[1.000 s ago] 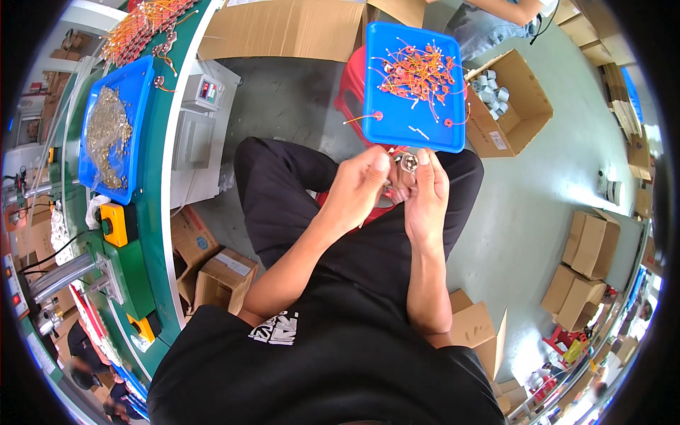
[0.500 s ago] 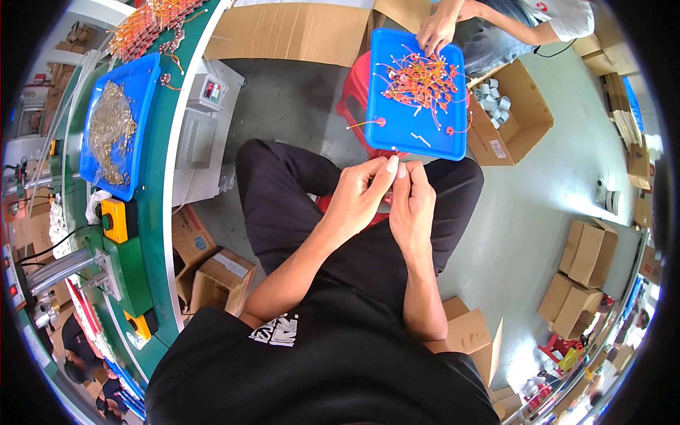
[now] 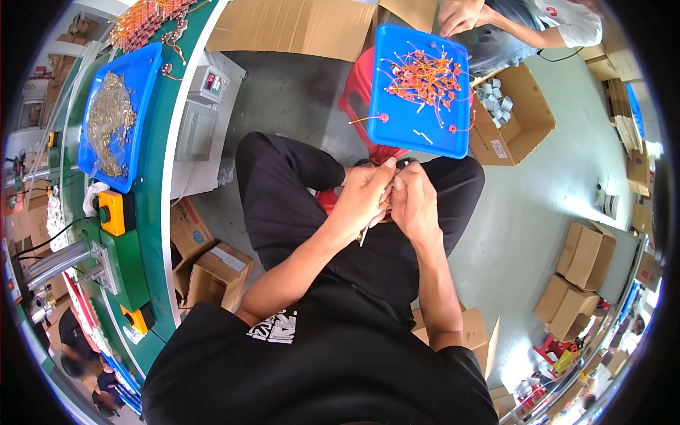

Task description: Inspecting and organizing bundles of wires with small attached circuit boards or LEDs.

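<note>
My left hand (image 3: 360, 200) and my right hand (image 3: 416, 205) are close together above my lap, just below a blue tray (image 3: 414, 144). Both are closed, fingertips pinched. A bit of orange wire (image 3: 386, 203) shows between them, and a thin pale end (image 3: 363, 235) hangs under my left palm, so the left appears to hold a small wired part. A tiny white tip pokes out by my right fingertips; the rest is hidden. On the tray lies a tangled heap of orange-wired red round parts (image 3: 425, 79), with two more such parts and small white pieces apart from it.
A red stool (image 3: 354, 95) supports the tray. Across it, another person's hand (image 3: 460, 15) is at the tray's far edge. A carton (image 3: 528, 117) with grey cylindrical parts stands right. On the green bench (image 3: 152, 149) at left sits a blue tray (image 3: 142, 117) of small metal pieces.
My hands have shifted slightly down from the tray edge, and my right wrist has turned. Orange wire now shows between them. The other person's hand has lifted off the heap.
</note>
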Demonstrator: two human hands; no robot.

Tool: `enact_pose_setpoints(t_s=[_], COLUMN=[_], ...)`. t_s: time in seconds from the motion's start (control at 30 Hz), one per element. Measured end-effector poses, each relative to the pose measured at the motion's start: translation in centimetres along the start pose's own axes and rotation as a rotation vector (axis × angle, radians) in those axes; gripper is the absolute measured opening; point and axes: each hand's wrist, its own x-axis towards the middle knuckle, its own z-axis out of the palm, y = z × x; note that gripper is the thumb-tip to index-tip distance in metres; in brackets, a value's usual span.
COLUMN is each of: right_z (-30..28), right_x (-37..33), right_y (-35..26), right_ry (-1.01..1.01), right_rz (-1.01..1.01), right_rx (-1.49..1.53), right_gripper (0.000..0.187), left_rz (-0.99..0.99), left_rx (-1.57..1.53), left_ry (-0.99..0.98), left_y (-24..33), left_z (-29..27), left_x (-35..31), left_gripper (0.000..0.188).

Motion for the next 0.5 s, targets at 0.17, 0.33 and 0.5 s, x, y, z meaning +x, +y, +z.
enact_pose_setpoints(t_s=[0.17,0.33,0.5], right_z=[-1.7,-2.0,-1.8], right_x=[0.2,3.2,3.1], right_y=[2.3,8.4,10.4], right_ry=[0.342,0.145,0.210], right_rz=[0.061,0.536,0.435], right_rx=[-0.038,-0.084,-0.398], right_gripper=[0.008,0.011,0.021], left_rz=[-0.061,-0.242,-0.331], left_rx=[-0.147,-0.562,-0.879], left_ry=[-0.044,-0.535,-0.746], left_y=[1.2,1.8,1.9], left_z=[-0.4,-1.7,-1.3], left_x=[-0.4,-0.1,-0.3], left_gripper=[0.051,0.054,0.053])
